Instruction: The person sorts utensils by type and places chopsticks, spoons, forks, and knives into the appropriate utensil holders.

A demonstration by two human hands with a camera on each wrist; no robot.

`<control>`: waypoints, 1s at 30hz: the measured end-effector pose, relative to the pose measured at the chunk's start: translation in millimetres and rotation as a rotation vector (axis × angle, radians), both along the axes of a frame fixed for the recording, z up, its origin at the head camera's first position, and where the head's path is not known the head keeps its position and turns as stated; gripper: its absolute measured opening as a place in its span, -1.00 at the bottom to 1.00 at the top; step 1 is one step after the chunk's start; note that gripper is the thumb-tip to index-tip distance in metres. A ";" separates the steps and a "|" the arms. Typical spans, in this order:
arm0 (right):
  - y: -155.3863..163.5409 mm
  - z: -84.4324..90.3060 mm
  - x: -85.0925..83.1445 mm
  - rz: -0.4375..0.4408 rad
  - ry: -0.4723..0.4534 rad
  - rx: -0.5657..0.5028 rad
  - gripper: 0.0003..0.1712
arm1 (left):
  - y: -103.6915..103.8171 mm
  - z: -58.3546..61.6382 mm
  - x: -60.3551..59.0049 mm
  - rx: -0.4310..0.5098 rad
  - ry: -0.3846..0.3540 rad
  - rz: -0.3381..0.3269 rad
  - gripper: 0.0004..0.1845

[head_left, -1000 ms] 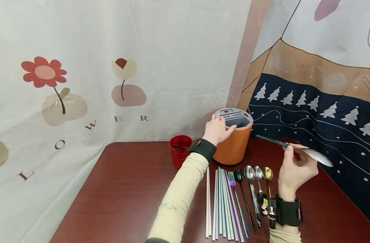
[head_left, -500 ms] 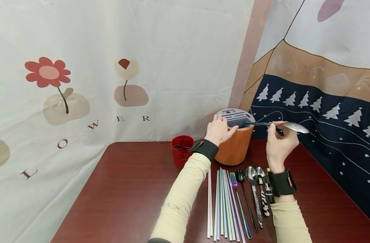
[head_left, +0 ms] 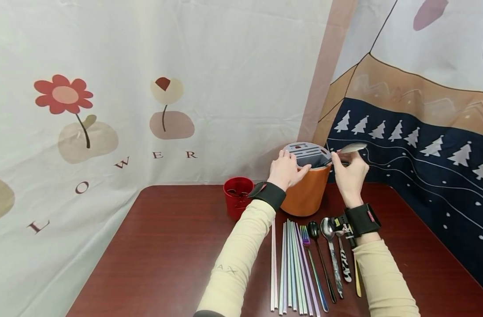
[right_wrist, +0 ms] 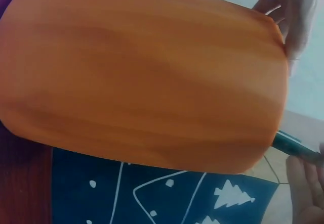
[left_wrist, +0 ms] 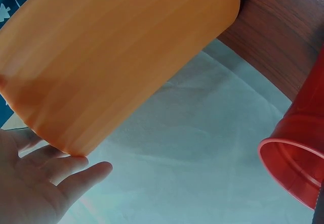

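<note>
An orange utensil holder (head_left: 305, 193) with a grey slotted top stands at the back right of the table. My left hand (head_left: 284, 171) rests on its rim, fingers extended over the edge; they also show in the left wrist view at the orange wall's end. On the rim's right side, my right hand (head_left: 351, 175) pinches a spoon (head_left: 354, 148) by its handle, bowl outward. The dark green handle (right_wrist: 294, 147) crosses the rim into the holder's opening in the right wrist view; its tip is hidden.
A red cup (head_left: 236, 198) with dark contents stands left of the holder. In front lie several chopsticks (head_left: 293, 268), an iridescent fork (head_left: 305, 235), a black spoon (head_left: 313, 229), a silver spoon (head_left: 327, 226) and a patterned-handled spoon (head_left: 346, 266). My right forearm partly covers a gold handle (head_left: 357, 277).
My right hand has carried the spoon left to the holder, and the handle has gone from outside the rim into the opening, its bowl end rising. My left hand has stayed on the rim.
</note>
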State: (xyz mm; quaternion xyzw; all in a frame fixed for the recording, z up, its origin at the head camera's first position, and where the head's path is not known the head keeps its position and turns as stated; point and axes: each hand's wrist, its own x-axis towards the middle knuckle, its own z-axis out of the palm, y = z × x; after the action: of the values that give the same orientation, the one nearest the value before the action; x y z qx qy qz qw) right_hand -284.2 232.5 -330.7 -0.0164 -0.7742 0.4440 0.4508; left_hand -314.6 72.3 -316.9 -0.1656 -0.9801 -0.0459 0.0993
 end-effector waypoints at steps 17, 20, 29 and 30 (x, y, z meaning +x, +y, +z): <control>-0.2 -18.2 -9.1 0.073 -0.243 0.112 -0.65 | 0.7 -0.1 1.4 0.006 0.024 -0.005 -0.22; 0.2 -19.5 -9.2 0.069 -0.267 0.090 -0.62 | 0.7 0.5 1.6 0.007 0.024 -0.004 -0.22; 1.9 -27.5 -4.6 0.044 -0.262 0.004 -0.59 | 0.2 0.4 1.5 0.013 -0.003 0.000 -0.21; 2.2 -28.7 -3.8 0.047 -0.258 -0.004 -0.59 | 0.0 0.5 1.5 0.013 -0.003 0.000 -0.21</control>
State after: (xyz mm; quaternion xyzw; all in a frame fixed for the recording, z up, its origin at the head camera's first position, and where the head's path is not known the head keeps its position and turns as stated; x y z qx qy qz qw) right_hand -288.0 234.6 -359.4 -0.0565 -0.8250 0.4502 0.3368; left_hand -313.1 72.2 -316.4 -0.1648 -0.9800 -0.0523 0.0991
